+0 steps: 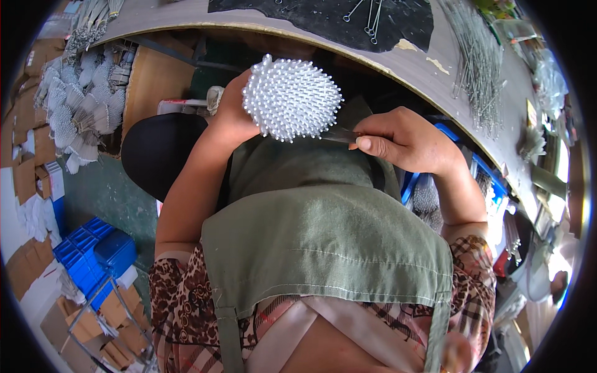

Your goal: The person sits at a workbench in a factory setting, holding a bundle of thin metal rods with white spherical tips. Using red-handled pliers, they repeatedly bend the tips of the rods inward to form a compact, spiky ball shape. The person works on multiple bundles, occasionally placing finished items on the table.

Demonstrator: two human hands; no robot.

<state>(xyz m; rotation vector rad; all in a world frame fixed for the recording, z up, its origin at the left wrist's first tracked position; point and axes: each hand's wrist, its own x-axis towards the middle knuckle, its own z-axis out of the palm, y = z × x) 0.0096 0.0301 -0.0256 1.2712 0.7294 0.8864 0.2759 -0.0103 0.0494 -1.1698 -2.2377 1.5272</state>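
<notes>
Right fingers [378,124] pinching tool [337,135], thumb [379,148] pointing left

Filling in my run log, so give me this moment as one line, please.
left grip: holds bundle | right grip: pinches flat strip by bundle | table: black sheet, wires

My left forearm [202,171]: bare, rising from the lower left of the frame toward upper centre, slanted inward. My left grip [232,109]: upper part of the frame, left of centre, closed, fingers mostly hidden from view. My right forearm [459,189]: bare, right of centre, upright, leaning slightly left. My right grip [407,138]: set slightly lower than the left, pointing leftward, pinched shut; thumb [374,147] extended, nail showing, fingers curled behind it. The two: well apart.
</notes>
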